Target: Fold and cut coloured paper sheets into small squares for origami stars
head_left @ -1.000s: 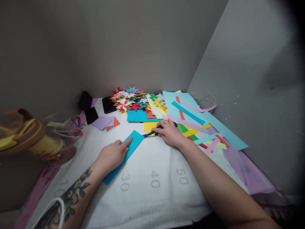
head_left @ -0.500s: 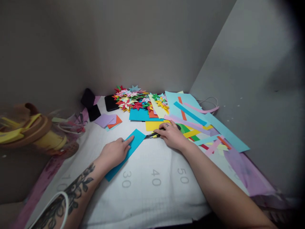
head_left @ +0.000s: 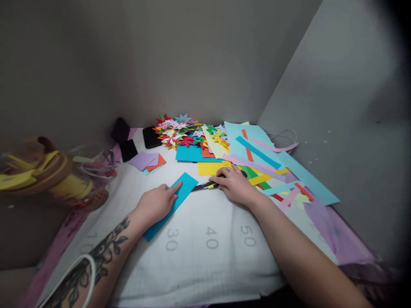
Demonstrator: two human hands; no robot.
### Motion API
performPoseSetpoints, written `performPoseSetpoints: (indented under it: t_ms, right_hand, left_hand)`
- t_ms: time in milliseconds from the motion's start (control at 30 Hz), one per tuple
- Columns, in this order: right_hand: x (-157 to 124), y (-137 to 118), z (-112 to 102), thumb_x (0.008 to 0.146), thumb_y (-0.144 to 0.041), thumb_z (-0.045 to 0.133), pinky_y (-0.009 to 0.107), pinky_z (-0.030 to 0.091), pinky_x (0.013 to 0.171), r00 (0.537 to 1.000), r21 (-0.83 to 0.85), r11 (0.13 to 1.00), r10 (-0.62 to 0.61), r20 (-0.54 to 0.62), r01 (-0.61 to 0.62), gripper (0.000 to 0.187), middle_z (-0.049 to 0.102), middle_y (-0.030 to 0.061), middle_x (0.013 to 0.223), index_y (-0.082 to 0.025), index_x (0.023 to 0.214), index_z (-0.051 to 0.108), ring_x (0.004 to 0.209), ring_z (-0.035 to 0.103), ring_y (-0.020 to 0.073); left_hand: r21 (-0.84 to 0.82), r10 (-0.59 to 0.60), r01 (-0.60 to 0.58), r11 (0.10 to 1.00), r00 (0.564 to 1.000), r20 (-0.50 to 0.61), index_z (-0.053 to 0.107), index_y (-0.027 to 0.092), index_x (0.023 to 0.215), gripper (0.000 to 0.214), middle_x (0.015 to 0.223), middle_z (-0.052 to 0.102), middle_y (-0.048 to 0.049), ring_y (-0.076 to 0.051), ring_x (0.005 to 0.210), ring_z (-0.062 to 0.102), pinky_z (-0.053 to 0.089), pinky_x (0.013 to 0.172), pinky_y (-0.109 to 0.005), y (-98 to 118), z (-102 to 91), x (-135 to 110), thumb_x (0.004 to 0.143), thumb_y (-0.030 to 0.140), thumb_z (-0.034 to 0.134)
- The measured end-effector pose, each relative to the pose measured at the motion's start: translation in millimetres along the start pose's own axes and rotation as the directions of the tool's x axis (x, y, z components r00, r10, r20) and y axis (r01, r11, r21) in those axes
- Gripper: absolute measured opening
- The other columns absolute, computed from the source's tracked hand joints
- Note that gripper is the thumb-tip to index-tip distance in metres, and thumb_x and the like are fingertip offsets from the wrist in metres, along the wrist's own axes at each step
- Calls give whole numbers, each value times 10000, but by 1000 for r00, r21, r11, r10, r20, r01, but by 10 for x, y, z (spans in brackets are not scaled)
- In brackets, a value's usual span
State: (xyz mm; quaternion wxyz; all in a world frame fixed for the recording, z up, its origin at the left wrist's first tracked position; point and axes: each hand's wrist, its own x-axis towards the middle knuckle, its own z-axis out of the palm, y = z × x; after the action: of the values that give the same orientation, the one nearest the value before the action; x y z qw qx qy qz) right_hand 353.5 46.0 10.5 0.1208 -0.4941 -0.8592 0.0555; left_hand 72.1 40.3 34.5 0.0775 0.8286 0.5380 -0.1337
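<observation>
A folded-looking strip of bright blue paper [head_left: 188,185] lies slantwise on the white gridded sheet. My left hand [head_left: 157,203] rests on it, index finger stretched along its upper part and the other fingers curled. My right hand [head_left: 236,184] is closed over a pair of black and yellow scissors [head_left: 212,184], lying low on the table. Their dark blades point left, the tip close to the right edge of the blue paper; whether they touch is unclear. My palm covers part of the handles.
Behind sit a heap of folded paper stars [head_left: 175,132], a black phone [head_left: 150,137] and lilac paper squares [head_left: 143,161]. Paper strips [head_left: 258,152] and light blue sheets [head_left: 308,179] spread to the right. Far left stands a brown-rimmed container [head_left: 61,175]. Grey walls close off the back and right.
The scissors have turned slightly and their tip has come down and left beside the blue paper, my right hand moving with them. My left hand stays on the paper.
</observation>
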Motion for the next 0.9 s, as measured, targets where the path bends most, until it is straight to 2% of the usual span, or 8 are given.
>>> performPoseSetpoints:
  t_ms: [267, 633, 700, 800, 900]
  right_hand:
    - [-4, -66, -14, 856, -102, 479, 545, 239, 1048, 999, -7, 999, -33, 9, 33, 426, 595, 88, 1060, -310, 1185, 653, 1018, 521, 239]
    - [9, -211, -29, 851, -95, 486, 551, 201, 1084, 995, 39, 996, -82, 52, 80, 419, 595, 89, 1064, -279, 1187, 656, 1051, 520, 240]
    - [2, -206, -30, 849, -95, 491, 551, 212, 1081, 995, 41, 996, -82, 58, 80, 420, 594, 92, 1067, -277, 1190, 655, 1051, 523, 241]
    - [-9, -187, -26, 852, -101, 498, 549, 230, 1072, 995, 38, 996, -83, 53, 81, 418, 592, 94, 1070, -286, 1193, 653, 1041, 529, 238]
    - [-12, -184, -20, 858, -105, 496, 549, 235, 1070, 995, 30, 995, -92, 48, 90, 411, 595, 93, 1072, -285, 1193, 653, 1050, 529, 237]
  left_hand:
    - [8, -6, 6, 1000, 1000, 5, 262, 343, 1483, 520, 1042, 597, -90, -250, 883, 622, 454, 700, -335, 0, 3, 8, 964, 377, 253]
    - [18, -4, 4, 1000, 1000, 4, 275, 321, 1482, 520, 1026, 608, -94, -247, 838, 628, 436, 648, -315, 3, -9, 4, 964, 352, 256]
    - [3, 31, -31, 1000, 999, 8, 295, 325, 1474, 514, 1030, 603, -88, -237, 841, 620, 427, 664, -303, -43, -19, 1, 962, 321, 258]
    - [-53, 146, -144, 988, 989, 32, 373, 365, 1430, 498, 1023, 592, -61, -204, 847, 596, 410, 705, -271, -156, -51, -5, 959, 261, 250]
    - [-117, 242, -232, 966, 967, 78, 435, 358, 1394, 472, 1008, 584, -54, -192, 845, 576, 399, 721, -251, -253, -88, -15, 964, 281, 257]
